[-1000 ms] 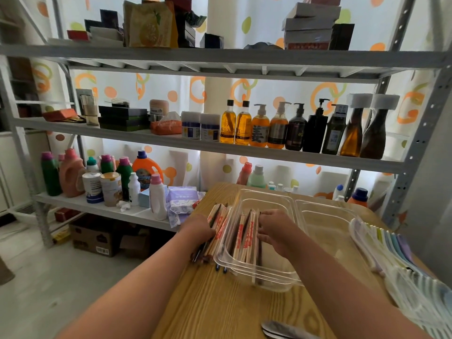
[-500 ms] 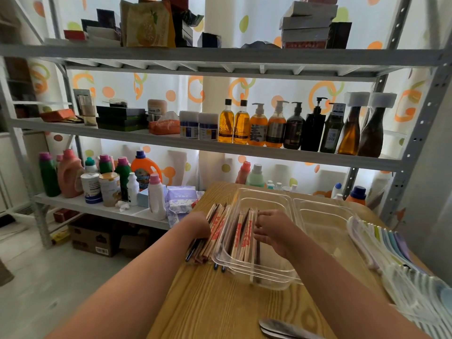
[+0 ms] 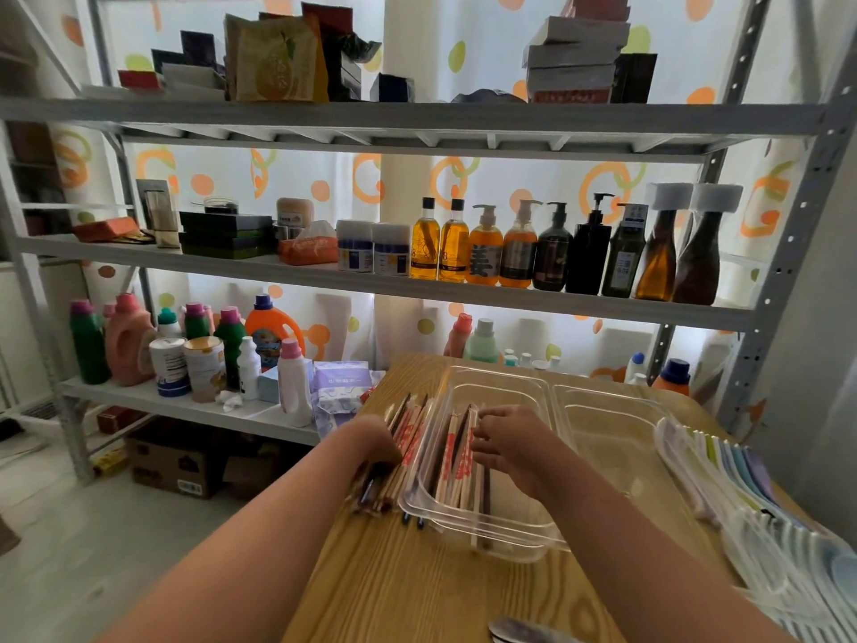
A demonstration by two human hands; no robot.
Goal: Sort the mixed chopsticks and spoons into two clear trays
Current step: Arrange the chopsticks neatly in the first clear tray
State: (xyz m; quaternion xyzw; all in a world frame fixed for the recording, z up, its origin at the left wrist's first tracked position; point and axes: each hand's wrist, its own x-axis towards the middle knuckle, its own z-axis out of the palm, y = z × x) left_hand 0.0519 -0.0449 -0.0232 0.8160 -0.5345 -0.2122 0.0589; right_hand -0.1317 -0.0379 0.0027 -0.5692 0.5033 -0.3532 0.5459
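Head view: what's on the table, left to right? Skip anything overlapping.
Along the table: loose chopsticks → left clear tray with sorted chopsticks → right clear tray, nothing visible inside → fanned spoons at the right edge. Hands omitted; they overlap.

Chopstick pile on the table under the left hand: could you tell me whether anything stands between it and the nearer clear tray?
Nothing separate does. The chopstick pile lies beside the left tray, so only that tray's own side wall must be cleared. Inside, the right hand rests on sorted chopsticks.
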